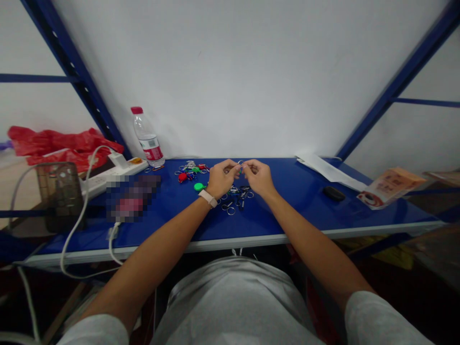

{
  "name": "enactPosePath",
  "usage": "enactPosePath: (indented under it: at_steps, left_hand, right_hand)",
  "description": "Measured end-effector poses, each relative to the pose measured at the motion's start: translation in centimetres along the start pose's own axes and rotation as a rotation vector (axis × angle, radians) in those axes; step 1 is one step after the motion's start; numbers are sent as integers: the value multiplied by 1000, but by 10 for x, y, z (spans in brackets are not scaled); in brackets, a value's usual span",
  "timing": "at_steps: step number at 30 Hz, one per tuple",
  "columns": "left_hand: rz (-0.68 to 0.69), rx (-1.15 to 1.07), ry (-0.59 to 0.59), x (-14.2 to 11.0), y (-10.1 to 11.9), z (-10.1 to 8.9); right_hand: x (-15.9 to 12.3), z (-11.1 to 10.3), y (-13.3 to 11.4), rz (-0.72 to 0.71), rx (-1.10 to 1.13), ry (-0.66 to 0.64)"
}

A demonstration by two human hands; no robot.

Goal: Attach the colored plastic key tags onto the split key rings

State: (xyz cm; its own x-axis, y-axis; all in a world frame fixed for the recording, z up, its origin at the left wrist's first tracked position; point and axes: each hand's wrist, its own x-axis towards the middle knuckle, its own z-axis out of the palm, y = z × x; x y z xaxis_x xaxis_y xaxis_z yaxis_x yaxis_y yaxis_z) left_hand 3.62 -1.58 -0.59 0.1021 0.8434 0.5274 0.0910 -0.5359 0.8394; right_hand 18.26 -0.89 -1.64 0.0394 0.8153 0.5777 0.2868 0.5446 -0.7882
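My left hand point(223, 177) and my right hand point(257, 175) meet above the blue table, thumbs and fingers pinched together. Between the fingertips is a key ring point(241, 163), with a small greenish part partly hidden under it. Below the hands lies a pile of dark clips with metal rings point(237, 195). A round green piece point(199, 186) rests left of my left wrist. Farther left is a heap of red, green and silver keychain parts point(190, 170).
A water bottle point(149, 139) stands at the back left, near a power strip point(104, 179) and a phone on a white cable point(134, 199). To the right lie white papers point(330, 173), a black oval object point(334, 193) and an orange-and-white packet point(391, 187). Blue posts flank the table.
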Motion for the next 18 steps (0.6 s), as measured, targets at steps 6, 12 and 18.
enactPosePath:
  at_steps: [6,12,18]
  left_hand:
    - [-67,-222,-17,5,-7,1]
    - [-138,-417,-65,4,-7,-2]
    - [-139,-584,-162,4,-9,-5]
  right_hand:
    - [1,1,-5,21,67,-20]
    - [3,0,-8,49,183,-57]
    - [3,-3,-11,66,260,-94]
